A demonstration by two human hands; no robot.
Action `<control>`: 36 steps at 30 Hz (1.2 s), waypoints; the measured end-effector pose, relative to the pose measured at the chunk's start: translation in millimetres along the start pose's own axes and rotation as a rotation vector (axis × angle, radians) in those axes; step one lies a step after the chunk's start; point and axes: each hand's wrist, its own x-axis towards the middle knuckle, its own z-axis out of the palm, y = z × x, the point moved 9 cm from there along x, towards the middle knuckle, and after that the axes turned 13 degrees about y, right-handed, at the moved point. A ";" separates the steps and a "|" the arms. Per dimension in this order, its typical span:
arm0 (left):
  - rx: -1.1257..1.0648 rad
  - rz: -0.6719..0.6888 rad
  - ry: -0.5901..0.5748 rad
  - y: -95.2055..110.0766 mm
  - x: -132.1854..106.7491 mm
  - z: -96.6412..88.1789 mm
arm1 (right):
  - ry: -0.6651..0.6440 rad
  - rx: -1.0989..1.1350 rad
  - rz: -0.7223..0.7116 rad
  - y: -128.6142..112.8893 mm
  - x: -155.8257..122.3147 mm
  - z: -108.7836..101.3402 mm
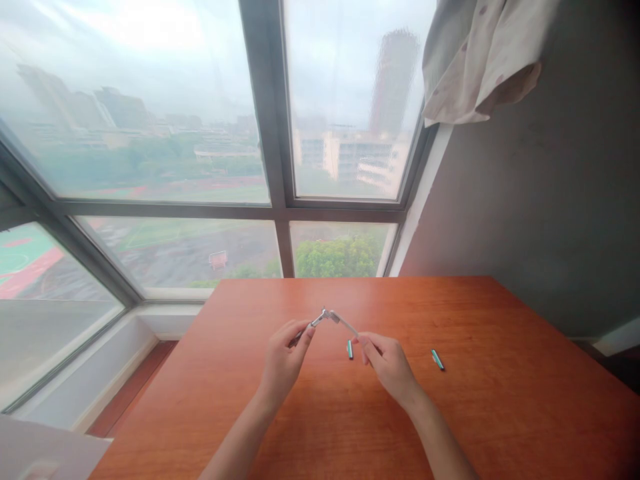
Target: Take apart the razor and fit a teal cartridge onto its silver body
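In the head view, my left hand (284,357) is closed around a silver razor handle (319,319), its bare head end pointing up and to the right. My right hand (389,363) pinches a slim pale toothbrush (349,326). The brush's greyish head meets the end of the razor handle, or lies very close to it; I cannot tell whether they touch. Just left of my right fingers, a green-and-black razor cartridge (350,350) lies on the table. Farther right lies a second razor cartridge (438,360) of the same look.
A reddish-brown wooden table (500,413) spreads under both hands, its far edge close to a grey-framed window (280,212). On the right rises a grey wall (525,200), with a pale curtain (480,63) hanging at the upper right.
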 end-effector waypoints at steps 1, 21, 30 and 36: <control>0.001 0.003 -0.001 0.4 0.1 0.3 | 0.002 -0.002 -0.002 -0.2 0.2 -0.3; 0.007 0.053 0.044 4.8 0.0 0.5 | 0.021 0.052 0.059 10.7 -1.4 5.0; -0.006 0.077 -0.078 10.7 -7.1 15.3 | 0.016 0.095 0.089 9.5 -2.3 4.8; 0.005 0.065 -0.029 5.7 -3.2 7.6 | -0.008 0.139 0.126 14.4 -3.9 7.9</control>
